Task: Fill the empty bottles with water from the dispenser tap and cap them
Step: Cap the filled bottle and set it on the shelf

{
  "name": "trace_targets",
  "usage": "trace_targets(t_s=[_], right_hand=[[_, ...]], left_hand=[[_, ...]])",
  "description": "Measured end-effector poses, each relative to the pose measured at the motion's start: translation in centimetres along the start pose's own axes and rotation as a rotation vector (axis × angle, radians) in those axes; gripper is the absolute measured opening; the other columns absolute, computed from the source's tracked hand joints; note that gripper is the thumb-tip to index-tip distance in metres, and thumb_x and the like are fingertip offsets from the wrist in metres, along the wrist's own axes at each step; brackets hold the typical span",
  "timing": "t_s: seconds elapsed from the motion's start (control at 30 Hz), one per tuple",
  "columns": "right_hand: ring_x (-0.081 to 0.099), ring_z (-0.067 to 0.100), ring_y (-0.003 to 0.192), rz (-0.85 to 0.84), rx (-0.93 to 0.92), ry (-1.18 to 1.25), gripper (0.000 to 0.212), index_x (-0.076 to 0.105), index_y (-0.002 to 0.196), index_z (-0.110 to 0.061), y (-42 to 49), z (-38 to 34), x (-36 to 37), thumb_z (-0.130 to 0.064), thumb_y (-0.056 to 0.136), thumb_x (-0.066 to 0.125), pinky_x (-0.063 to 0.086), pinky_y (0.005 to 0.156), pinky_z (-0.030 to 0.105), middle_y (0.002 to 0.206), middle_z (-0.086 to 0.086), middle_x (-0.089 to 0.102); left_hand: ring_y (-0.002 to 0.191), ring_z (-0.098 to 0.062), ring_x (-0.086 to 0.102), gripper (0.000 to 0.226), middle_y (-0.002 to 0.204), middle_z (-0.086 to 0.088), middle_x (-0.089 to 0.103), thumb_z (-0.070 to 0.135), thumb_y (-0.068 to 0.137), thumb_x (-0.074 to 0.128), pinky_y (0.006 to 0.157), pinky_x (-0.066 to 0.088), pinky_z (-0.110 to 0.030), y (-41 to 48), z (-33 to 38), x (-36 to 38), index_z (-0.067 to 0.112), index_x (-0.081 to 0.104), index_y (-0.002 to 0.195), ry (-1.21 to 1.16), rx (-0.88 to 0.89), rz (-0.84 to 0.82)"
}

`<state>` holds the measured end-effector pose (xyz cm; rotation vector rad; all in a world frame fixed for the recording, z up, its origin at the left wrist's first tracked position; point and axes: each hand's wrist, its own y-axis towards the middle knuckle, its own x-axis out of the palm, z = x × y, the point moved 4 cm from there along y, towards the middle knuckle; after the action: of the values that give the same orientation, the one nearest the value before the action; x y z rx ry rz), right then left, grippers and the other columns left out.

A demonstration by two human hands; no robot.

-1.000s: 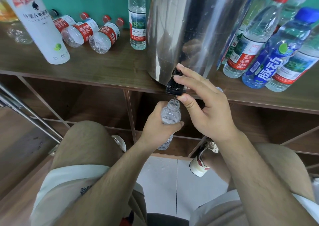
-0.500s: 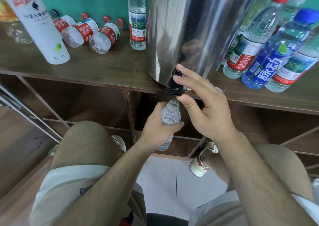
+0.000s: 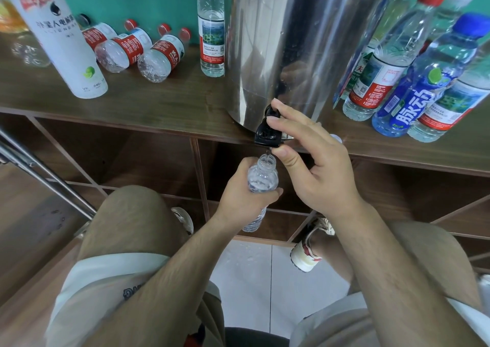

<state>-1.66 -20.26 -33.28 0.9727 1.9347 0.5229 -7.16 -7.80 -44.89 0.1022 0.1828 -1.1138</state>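
A steel water dispenser (image 3: 286, 44) stands on the wooden shelf (image 3: 164, 108), its black tap (image 3: 267, 132) jutting over the front edge. My right hand (image 3: 315, 166) pinches the tap lever between fingers and thumb. Directly under the spout my left hand (image 3: 241, 193) grips a small clear uncapped bottle (image 3: 262, 177), held upright with its mouth at the spout. Water shows inside the bottle's upper part. A white cap (image 3: 336, 138) lies on the shelf behind my right hand, mostly hidden.
Three small red-labelled bottles (image 3: 161, 55) lie on their sides at the shelf's left, beside a tall white bottle (image 3: 61, 42). One bottle (image 3: 211, 28) stands left of the dispenser. Several capped bottles (image 3: 413, 81) stand at the right. Shelf compartments and my knees are below.
Almost nothing has moved. Both hands keep their hold on the bottle and the tap; the bottle stays under the spout.
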Motion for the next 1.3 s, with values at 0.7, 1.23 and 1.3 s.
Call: trace_targets(t_s=[0.7,1.23,1.3], right_hand=[[0.054,0.017,0.14,0.01,0.002,-0.002,0.033,0.063,0.139,-0.014,-0.06,0.08,0.1,-0.02,0.107,0.061,0.056,0.101,0.049,0.155,0.003,0.054],[0.054,0.017,0.141,0.013,0.001,-0.003,0.033,0.063,0.139,-0.014,0.0,-0.2,0.0,-0.02,0.106,0.06,0.058,0.099,0.04,0.154,0.004,0.055],[0.054,0.018,0.14,0.018,-0.001,-0.001,0.033,0.064,0.138,-0.013,0.01,-0.18,0.0,-0.02,0.106,0.061,0.059,0.098,0.042,0.153,0.004,0.056]], left_hand=[[0.112,-0.015,0.068,0.066,0.12,0.004,0.068,0.018,0.08,0.088,0.1,0.057,-0.046,-0.01,-0.05,0.06,0.021,0.05,0.134,0.011,-0.019,-0.001],[0.109,-0.01,0.068,0.067,0.12,0.009,0.067,0.021,0.081,0.087,0.094,0.057,-0.03,-0.03,0.08,-0.03,0.023,0.049,0.136,0.034,-0.007,-0.005],[0.11,-0.011,0.067,0.067,0.121,0.008,0.066,0.021,0.081,0.087,0.092,0.056,-0.027,0.01,0.08,0.02,0.023,0.049,0.136,0.04,-0.006,-0.004]])
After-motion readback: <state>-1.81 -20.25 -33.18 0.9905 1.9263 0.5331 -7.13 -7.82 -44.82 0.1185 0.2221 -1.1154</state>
